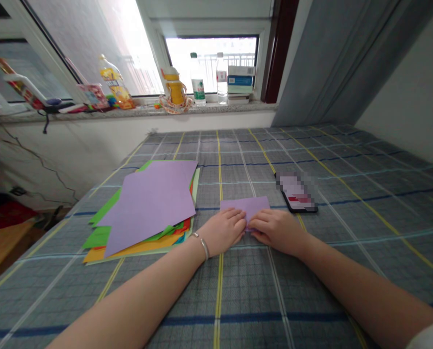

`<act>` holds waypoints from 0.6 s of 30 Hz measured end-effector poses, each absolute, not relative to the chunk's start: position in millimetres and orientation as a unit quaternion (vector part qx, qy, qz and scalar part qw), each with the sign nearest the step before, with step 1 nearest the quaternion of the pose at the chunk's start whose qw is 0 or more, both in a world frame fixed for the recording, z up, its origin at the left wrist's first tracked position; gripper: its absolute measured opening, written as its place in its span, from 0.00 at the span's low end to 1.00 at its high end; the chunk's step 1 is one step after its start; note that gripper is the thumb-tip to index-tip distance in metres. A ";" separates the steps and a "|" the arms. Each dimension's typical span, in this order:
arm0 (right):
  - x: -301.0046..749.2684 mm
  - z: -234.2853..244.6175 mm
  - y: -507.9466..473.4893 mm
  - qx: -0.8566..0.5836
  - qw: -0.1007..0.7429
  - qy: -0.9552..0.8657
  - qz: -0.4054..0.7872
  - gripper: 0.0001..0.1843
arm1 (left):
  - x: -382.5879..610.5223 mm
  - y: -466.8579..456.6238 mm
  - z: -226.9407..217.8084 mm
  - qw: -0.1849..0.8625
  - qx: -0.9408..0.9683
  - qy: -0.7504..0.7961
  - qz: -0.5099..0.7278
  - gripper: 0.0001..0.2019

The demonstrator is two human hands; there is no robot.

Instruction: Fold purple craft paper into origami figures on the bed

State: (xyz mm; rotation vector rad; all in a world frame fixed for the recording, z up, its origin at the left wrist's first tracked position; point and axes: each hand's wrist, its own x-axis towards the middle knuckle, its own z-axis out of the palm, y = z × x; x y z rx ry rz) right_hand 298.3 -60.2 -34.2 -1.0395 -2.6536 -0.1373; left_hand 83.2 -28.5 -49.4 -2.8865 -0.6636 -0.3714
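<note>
Left hand (221, 231) and right hand (278, 231) close on a folded lilac paper (245, 206)

The paper lies on a plaid bedcover (238, 160), just in front of the person, its lower edge tucked under both hands. The grip is narrow: the hands sit nearly together, fingers curved down over the paper from either side, the left fingertips (238, 219) almost meeting the right. Both touch the paper, but whether they pinch it or only press it flat cannot be told. A bangle (203, 247) circles the left wrist. Just beside the left hand lies a paper stack (151, 203), lilac on top with green, orange and yellow sheets beneath. Up and to the right lies a phone (296, 191), its screen blurred. Bottles (198, 80) stand on the window sill (147, 110) beyond
</note>
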 end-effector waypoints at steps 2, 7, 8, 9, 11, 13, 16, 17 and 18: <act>293.8 -34.8 -61.6 -0.369 0.145 -0.915 -0.070 0.07 | 84.9 -28.9 -49.5 0.094 -0.962 -0.225 -0.123 0.12; 286.9 -34.0 -62.0 -0.412 0.186 -0.888 -0.083 0.09 | 85.1 -27.9 -47.2 0.095 -0.960 -0.229 -0.131 0.11; 286.5 -33.8 -61.7 -0.421 0.193 -0.883 -0.078 0.09 | 85.1 -27.6 -46.6 0.095 -0.959 -0.229 -0.133 0.11; 286.3 -33.6 -61.2 -0.428 0.198 -0.879 -0.069 0.09 | 85.3 -27.3 -45.9 0.096 -0.959 -0.230 -0.134 0.11; 286.2 -33.4 -60.2 -0.435 0.206 -0.875 -0.053 0.08 | 86.2 -26.9 -44.5 0.099 -0.959 -0.231 -0.129 0.10; 286.2 -33.6 -59.0 -0.437 0.210 -0.873 -0.044 0.07 | 87.7 -26.9 -42.7 0.101 -0.960 -0.233 -0.118 0.08; 286.0 -34.2 -57.4 -0.442 0.216 -0.870 -0.031 0.06 | 90.2 -27.2 -40.0 0.100 -0.961 -0.236 -0.103 0.07; 285.9 -34.6 -56.9 -0.443 0.219 -0.869 -0.024 0.05 | 91.0 -27.4 -39.2 0.099 -0.961 -0.238 -0.100 0.07; 285.8 -35.1 -56.4 -0.444 0.223 -0.868 -0.017 0.05 | 91.6 -27.5 -38.5 0.097 -0.961 -0.238 -0.098 0.07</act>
